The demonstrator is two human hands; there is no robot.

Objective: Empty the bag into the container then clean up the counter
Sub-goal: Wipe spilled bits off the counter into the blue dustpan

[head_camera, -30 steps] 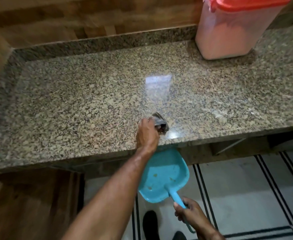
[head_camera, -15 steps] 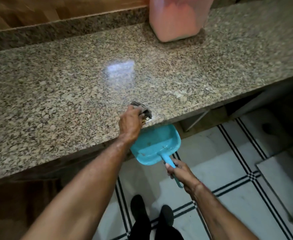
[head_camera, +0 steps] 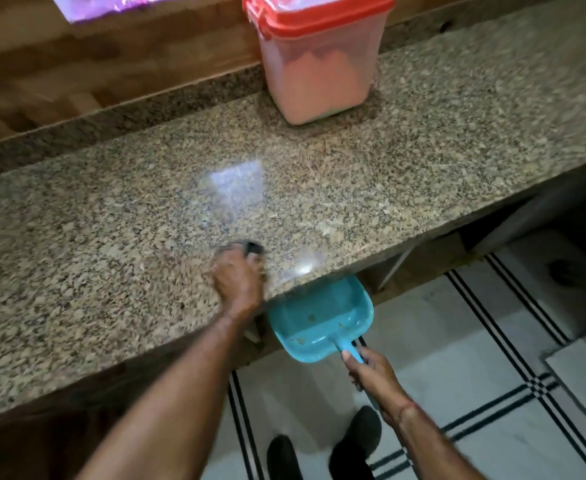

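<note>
— Where does everything sit right now?

— Your left hand (head_camera: 238, 280) is on the worktop (head_camera: 94, 237), near its front edge in the middle of the frame. Its fingers are curled round a dark cloth (head_camera: 251, 247) that pokes out past them, though blur hides the finer detail of the grip. Your right hand (head_camera: 371, 370) is wrapped round the handle of the teal dustpan (head_camera: 322, 317), which hangs just below the worktop edge, to the right of your left wrist. The container (head_camera: 319, 74), with its red lid (head_camera: 319, 26) on and pink contents inside, stands at the back of the worktop, upper centre of the frame, well apart from both hands.

— And the bag?

— A purple shiny thing (head_camera: 111, 3) shows at the upper left edge; you cannot tell from here whether that is the bag.

— What could go wrong?

— By the look of it you are in the clean-up, wiping bits off the edge. The pan's mouth sits to the right of the cloth, not under it. A push straight toward you would likely drop the bits past the pan onto the tiled floor (head_camera: 475, 341) by your shoes (head_camera: 354, 441). The pan holds a few crumbs (head_camera: 310, 318); tip its front lip down and they slide out. A quick flick of the cloth could also scatter fine bits sideways along the speckled stone, where they are hard to spot.
</note>
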